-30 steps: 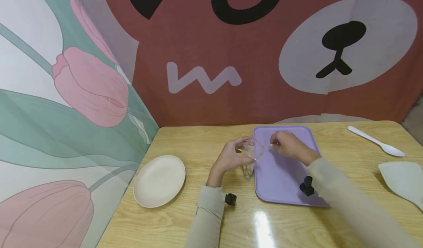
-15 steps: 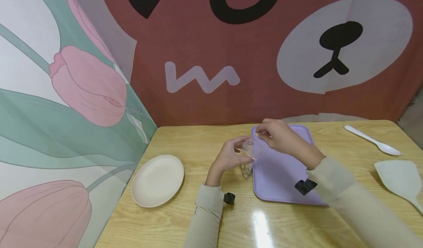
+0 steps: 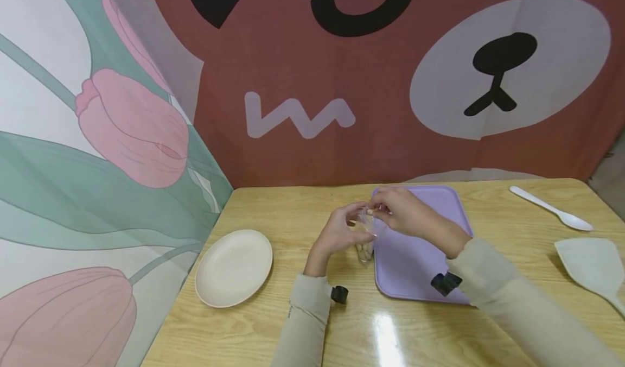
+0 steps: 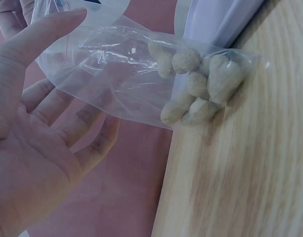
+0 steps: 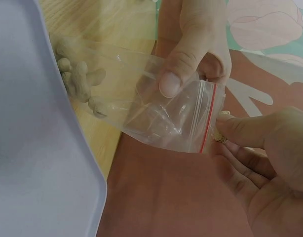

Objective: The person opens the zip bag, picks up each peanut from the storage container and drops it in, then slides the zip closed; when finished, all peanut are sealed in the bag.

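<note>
A clear zip bag (image 4: 117,74) with a red line along its mouth hangs from my left hand (image 3: 337,230), whose thumb and fingers hold it near the top. Several unshelled peanuts (image 4: 196,81) lie in its bottom end, down by the wooden table. At the bag's mouth, my right hand (image 3: 405,210) pinches a peanut (image 5: 221,134) between thumb and fingers; only a small tan part of it shows. In the right wrist view the bag's opening faces those fingertips.
A purple tray (image 3: 415,264) lies under my right arm, its left edge close to the bag. A cream plate (image 3: 234,268) sits at the left. Over on the right are a white spoon (image 3: 552,208) and a pale spatula (image 3: 592,264). A printed cloth (image 3: 303,160) stands behind the table.
My right hand has moved left from over the tray to the bag's mouth, carrying the peanut. My left hand has stayed in place with the bag.
</note>
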